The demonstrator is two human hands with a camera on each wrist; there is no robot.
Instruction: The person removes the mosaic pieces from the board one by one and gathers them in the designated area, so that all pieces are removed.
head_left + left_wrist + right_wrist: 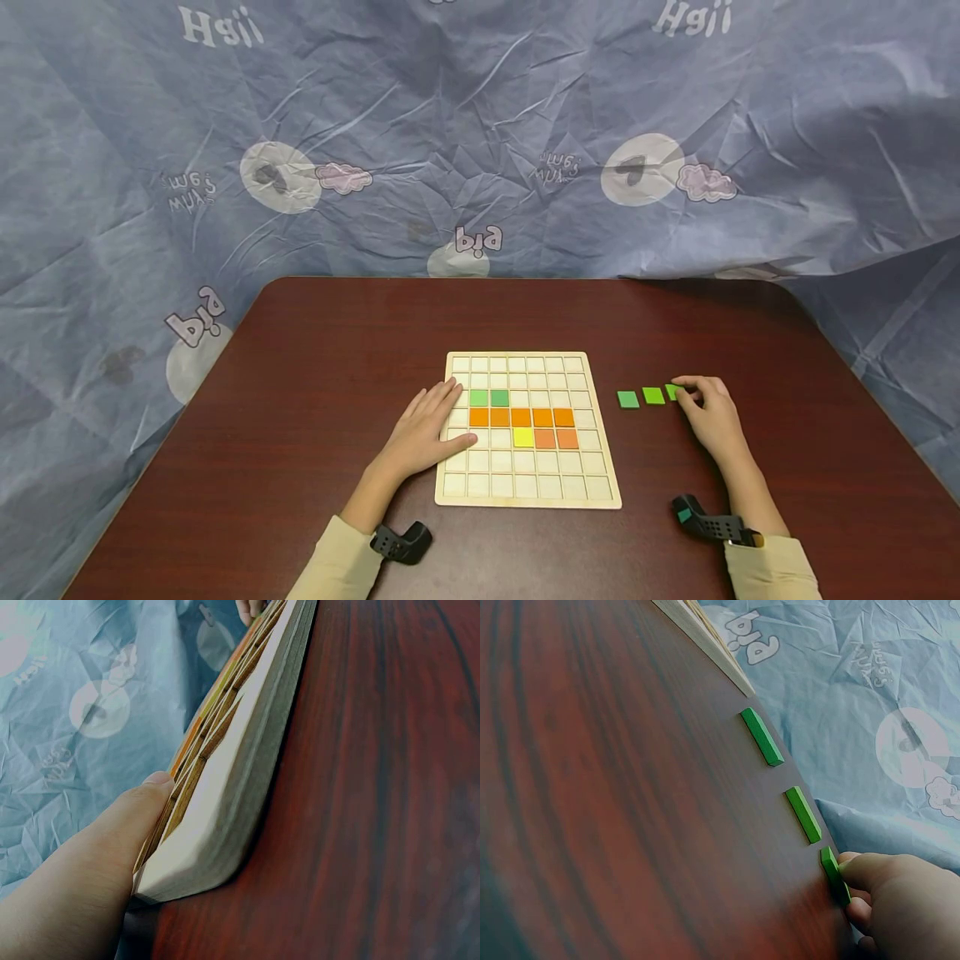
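Note:
A pale wooden grid board (525, 490) lies flat on the table. My left hand (422, 433) rests on the board's left edge, fingers spread and thumb (139, 806) reaching over the grid. Out to the right, my right hand (711, 412) pinches a light green square tile (835, 874) between thumb and fingers, partly covering it. Beside it, another light green tile (653, 396) and a darker green tile (627, 400) lie on the table in a row toward the board.
Set in the grid are two green tiles (489, 398), a row of several orange tiles (521, 417), a yellow tile (522, 437) and two salmon tiles (557, 438). The dark red table (337, 333) ends at a printed grey-blue cloth (525, 125) hanging behind.

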